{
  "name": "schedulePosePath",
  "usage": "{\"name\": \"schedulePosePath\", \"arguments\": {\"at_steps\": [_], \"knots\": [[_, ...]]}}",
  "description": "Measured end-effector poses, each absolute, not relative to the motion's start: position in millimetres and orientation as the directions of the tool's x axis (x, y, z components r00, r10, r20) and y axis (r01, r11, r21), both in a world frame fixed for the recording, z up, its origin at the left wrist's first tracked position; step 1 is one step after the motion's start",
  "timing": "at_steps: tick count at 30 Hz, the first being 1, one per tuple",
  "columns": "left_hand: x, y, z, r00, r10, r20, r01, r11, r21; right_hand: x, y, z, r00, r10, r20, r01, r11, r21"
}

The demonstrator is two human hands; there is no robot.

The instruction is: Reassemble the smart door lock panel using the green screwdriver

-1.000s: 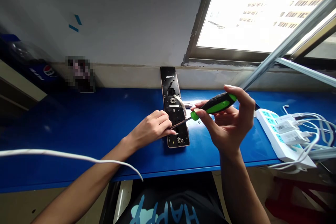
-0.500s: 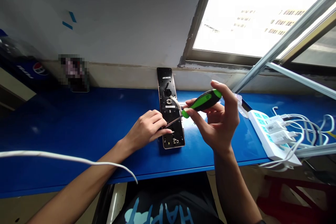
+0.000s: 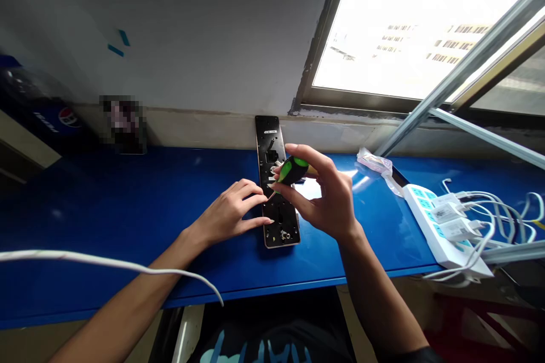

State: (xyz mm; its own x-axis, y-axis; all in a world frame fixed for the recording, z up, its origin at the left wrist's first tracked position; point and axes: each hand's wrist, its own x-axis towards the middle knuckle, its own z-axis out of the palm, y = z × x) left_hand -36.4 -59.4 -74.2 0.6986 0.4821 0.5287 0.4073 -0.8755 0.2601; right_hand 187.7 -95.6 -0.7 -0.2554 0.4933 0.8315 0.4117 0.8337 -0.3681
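A long, narrow black panel (image 3: 281, 216), which looks like the back of a door lock, lies on the blue table. It bears small screws, white labels and a pale cable near its middle. In my right hand (image 3: 323, 195) is a green and black screwdriver (image 3: 293, 170), pinched by the handle. Its thin shaft slopes down to the left, and the tip is hidden by my left fingers. My left hand (image 3: 234, 210) rests over the panel's left edge, thumb apart from the index finger, which is beside the screwdriver's shaft.
On the right, a white power strip (image 3: 443, 232) carries several plugs and cables. A clear plastic packet (image 3: 374, 163) lies behind it. Metal bars (image 3: 451, 76) cross the window side. A white cable (image 3: 106, 261) hangs across the left foreground. A Pepsi bottle (image 3: 46, 119) stands far left.
My right hand has moved left, bringing the screwdriver over the panel and more upright. My left thumb and index finger have spread slightly. The camera view has tipped up a little.
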Motion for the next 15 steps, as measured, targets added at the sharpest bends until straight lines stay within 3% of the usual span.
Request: {"name": "schedulePosePath", "arguments": {"at_steps": [15], "knots": [[-34.5,-58.6,-79.9,0.688,0.521,0.505,0.438,-0.853,0.284,183.5,-90.0,2.3,-0.343,0.429,0.836,0.446,0.858,-0.256]]}}
